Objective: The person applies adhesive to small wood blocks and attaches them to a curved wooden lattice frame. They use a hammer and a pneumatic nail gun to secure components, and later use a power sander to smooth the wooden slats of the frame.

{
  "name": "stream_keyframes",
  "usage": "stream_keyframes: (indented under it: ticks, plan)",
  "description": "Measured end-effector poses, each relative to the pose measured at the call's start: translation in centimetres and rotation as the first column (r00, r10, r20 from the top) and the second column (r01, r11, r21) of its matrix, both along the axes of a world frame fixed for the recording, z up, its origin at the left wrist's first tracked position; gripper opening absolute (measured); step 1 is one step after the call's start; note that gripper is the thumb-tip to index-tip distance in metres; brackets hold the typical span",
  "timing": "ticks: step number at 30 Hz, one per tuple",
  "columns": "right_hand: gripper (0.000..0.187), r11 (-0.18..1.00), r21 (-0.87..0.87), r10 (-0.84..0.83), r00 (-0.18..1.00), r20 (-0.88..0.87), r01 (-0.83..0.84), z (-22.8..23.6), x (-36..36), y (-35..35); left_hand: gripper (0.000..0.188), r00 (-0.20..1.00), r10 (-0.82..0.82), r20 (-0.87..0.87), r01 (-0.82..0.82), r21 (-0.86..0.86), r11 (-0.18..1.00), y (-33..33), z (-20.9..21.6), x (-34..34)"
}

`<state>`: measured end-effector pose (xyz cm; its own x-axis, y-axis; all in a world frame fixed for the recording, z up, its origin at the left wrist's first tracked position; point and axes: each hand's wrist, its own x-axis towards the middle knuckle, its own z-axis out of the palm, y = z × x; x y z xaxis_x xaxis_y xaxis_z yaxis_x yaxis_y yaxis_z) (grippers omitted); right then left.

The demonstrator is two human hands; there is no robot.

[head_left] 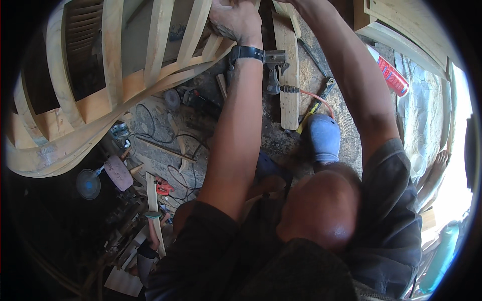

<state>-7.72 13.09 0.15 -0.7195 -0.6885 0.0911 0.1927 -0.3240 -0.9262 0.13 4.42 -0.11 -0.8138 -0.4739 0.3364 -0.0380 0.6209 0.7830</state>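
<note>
The left hand [238, 22] is at the right end of the slatted wooden frame [113, 55], which curves away leftward; its fingers look bent, but I cannot tell what they hold. The right hand [295, 2] (nearly all cut off above) hides its grip. An air tool [273, 72] shows beside the left wrist.
</note>
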Motion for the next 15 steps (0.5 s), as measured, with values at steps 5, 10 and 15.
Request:
stream_keyframes:
  ticks: [5, 10, 15]
  plan:
    - [0.029, 0.885, -0.447, 0.070, 0.912, 0.404, 0.130, -0.4, 2.0, -2.1, 0.033, 0.990, 0.135, -0.036, -0.139, -0.135, 0.981, -0.7, -1.1, 0.0]
    - [0.029, 0.935, -0.353, 0.105, 0.982, 0.159, -0.043, -3.4, 0.0, -1.7, 0.032, 0.987, 0.159, 0.018, -0.157, -0.106, 0.982, 0.3, -1.3, -0.2]
    - [0.028, 0.968, -0.251, 0.023, 0.996, 0.084, -0.001, -3.3, -0.3, -2.3, 0.030, 0.983, 0.154, -0.097, -0.166, -0.129, 0.978, 0.6, -0.7, -0.5]
